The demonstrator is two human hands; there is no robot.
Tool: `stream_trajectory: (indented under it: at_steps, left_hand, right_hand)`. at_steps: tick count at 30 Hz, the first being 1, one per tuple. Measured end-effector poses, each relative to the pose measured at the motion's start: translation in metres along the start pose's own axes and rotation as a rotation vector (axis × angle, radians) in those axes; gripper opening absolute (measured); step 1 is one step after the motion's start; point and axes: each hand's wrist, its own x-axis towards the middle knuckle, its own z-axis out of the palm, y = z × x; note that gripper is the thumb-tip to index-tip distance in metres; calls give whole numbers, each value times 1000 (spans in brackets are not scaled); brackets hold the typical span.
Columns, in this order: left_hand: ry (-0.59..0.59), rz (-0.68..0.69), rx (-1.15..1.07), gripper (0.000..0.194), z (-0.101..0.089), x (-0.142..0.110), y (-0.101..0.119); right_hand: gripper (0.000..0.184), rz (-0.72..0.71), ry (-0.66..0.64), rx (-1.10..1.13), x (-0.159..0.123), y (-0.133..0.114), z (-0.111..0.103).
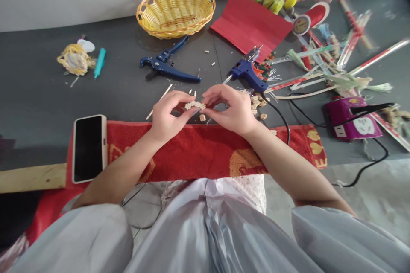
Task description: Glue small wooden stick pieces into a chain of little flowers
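Observation:
Between my two hands is a small curved strip [195, 105] made of pale, short stick pieces joined side by side. My left hand [168, 113] pinches its left end with thumb and fingers. At the other end, my right hand [232, 108] grips it the same way. Just below the strip lies a small cluster of stick pieces [202, 117] on the dark table. More such clusters [256, 101] are beside my right hand, partly hidden by it. A thin pale stick [159, 101] lies by my left hand.
A blue cutter [171, 66] and a blue hot glue gun [248, 72] lie beyond my hands. Behind them are a yellow basket [176, 15] and red paper [250, 21]. A purple power socket [352, 117] with cords stands right. A phone [89, 149] rests on the red towel [198, 149].

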Motion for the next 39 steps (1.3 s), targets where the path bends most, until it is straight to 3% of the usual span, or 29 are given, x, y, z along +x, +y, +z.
stream_trajectory:
  at_steps: [23,39]
  left_hand:
    - [32,51,-76,18,1,1,0]
    - [21,-23,-71,24,2,-1,2]
  right_hand:
    - [25,-26,8,21,0,-2,-1]
    - [17,-62,-20,-33,1,-5,-3]
